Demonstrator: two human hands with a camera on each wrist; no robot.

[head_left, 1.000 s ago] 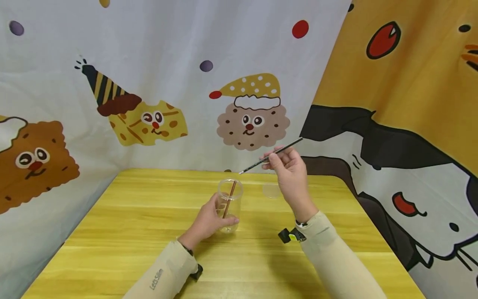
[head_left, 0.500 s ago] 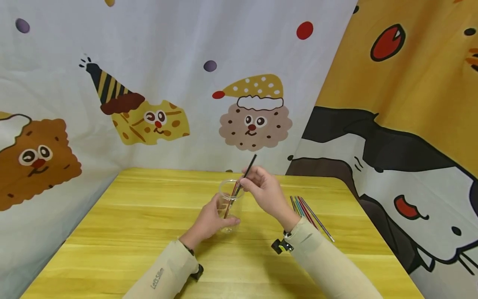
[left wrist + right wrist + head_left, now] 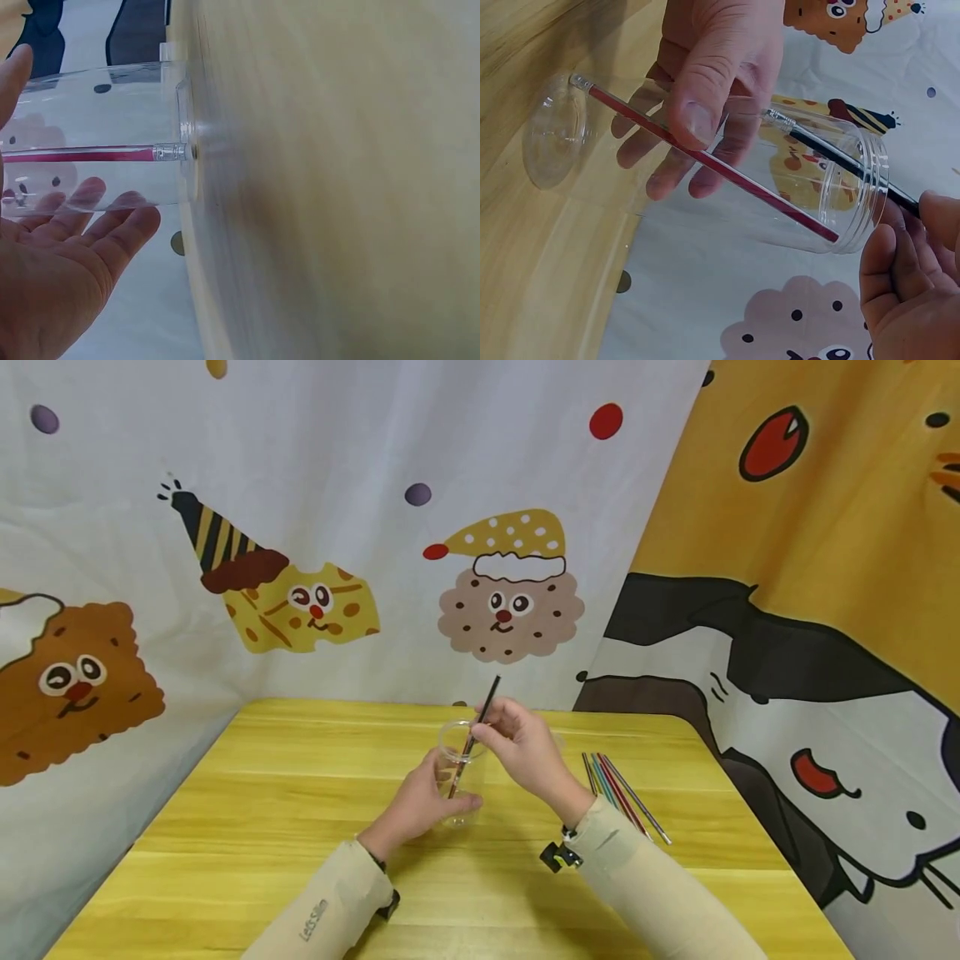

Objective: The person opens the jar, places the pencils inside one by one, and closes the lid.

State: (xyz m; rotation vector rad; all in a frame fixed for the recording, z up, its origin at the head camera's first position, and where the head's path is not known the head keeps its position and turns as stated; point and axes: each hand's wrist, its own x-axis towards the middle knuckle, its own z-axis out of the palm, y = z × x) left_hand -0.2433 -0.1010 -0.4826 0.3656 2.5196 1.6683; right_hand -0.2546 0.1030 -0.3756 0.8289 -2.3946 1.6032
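Observation:
A clear plastic jar [image 3: 555,142] stands upright on the table, without a lid on its mouth. My left hand [image 3: 420,797] grips the jar around its side, thumb in front and fingers behind. Inside leans a red pencil [image 3: 772,196], its eraser end at the bottom, as the left wrist view also shows. Above the rim, my right hand [image 3: 521,752] pinches a black pencil [image 3: 491,692] between thumb and fingers. Its silver eraser end [image 3: 780,118] points down inside the jar, off the bottom, while the upper end sticks out above the hand.
Several coloured pencils [image 3: 622,793] lie side by side on the wooden table [image 3: 300,827], right of the right hand and partly behind the forearm. A cartoon-printed cloth [image 3: 330,468] hangs along the back and right sides.
My right hand has come down and left, turning the black pencil steeper and bringing its eraser end into the jar. The loose pencils have come into view. The left hand keeps holding the jar in place.

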